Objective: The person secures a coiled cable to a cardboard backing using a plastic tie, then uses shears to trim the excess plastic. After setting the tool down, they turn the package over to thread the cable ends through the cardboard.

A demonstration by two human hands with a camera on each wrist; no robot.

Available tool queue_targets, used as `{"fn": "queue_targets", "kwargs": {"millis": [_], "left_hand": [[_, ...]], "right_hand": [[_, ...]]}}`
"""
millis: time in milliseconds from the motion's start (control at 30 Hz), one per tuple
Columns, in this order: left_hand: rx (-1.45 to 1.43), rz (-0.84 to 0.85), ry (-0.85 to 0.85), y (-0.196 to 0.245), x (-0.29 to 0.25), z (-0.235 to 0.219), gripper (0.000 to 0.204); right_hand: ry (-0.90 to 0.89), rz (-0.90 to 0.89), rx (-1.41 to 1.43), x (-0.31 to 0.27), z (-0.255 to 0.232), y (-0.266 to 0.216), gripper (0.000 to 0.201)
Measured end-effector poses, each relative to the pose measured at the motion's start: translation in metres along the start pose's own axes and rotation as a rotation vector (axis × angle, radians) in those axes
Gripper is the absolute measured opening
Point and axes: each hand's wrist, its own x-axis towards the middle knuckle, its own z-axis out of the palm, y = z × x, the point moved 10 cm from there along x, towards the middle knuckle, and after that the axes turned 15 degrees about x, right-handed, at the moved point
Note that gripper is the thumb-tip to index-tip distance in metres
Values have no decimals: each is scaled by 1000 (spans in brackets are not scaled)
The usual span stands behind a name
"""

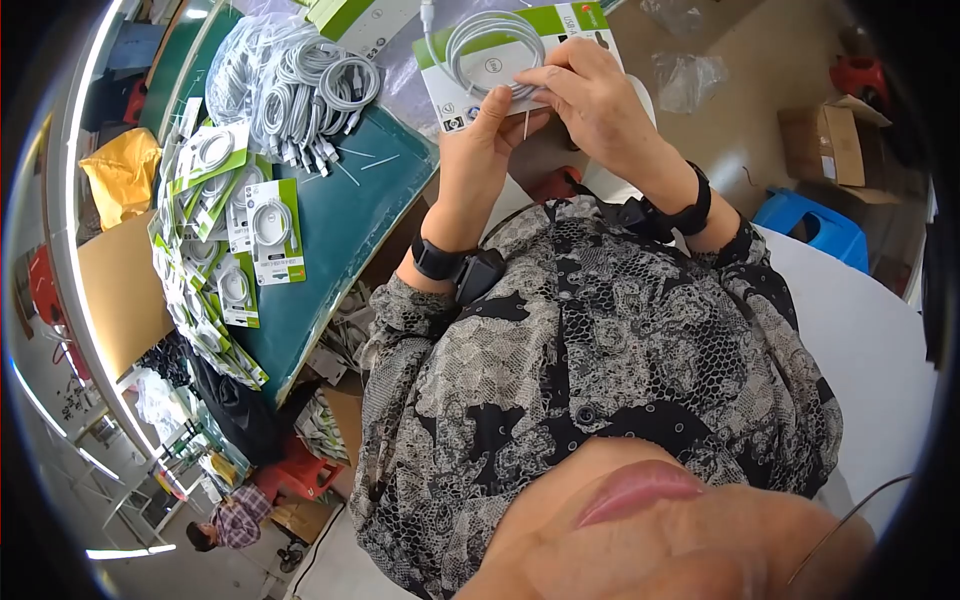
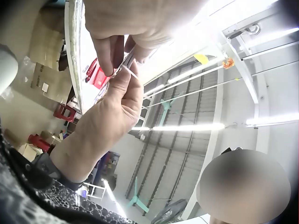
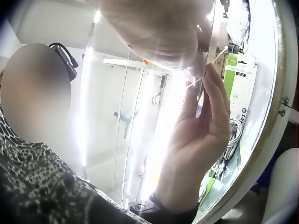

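Observation:
A white-and-green retail card (image 1: 440, 98) bearing a coiled white USB cable (image 1: 500, 22) is held up in front of the chest. My left hand (image 1: 472, 165) grips its near edge, thumb on the front and fingers behind. At the lower right part of the coil, my right hand (image 1: 608, 115) pinches the card, fingertips against the cable. A thin white tie (image 1: 527, 124) pokes out below the card's edge. From the left wrist view, the right hand's thumb and fingers meet at the card edge beside this tie (image 2: 129, 71).
On the green table (image 1: 345, 235) lie a heap of coiled white cables (image 1: 300, 85), a pile of carded cables (image 1: 275, 235) and loose white ties (image 1: 380, 161). A yellow bag (image 1: 120, 175) is beyond. Rightward on the floor are a carton (image 1: 830, 150) and a blue stool (image 1: 820, 230).

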Motion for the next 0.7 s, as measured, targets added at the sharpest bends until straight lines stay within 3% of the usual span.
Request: {"fn": "queue_targets", "kwargs": {"millis": [167, 533, 700], "left_hand": [[-20, 27, -17, 2, 0, 2, 35], [73, 33, -12, 3, -4, 6, 35], [-6, -56, 57, -13, -4, 0, 33]], "right_hand": [[-32, 38, 58, -2, 0, 6, 32], [-35, -55, 70, -5, -6, -2, 33], [-1, -72, 52, -15, -5, 3, 33]]}}
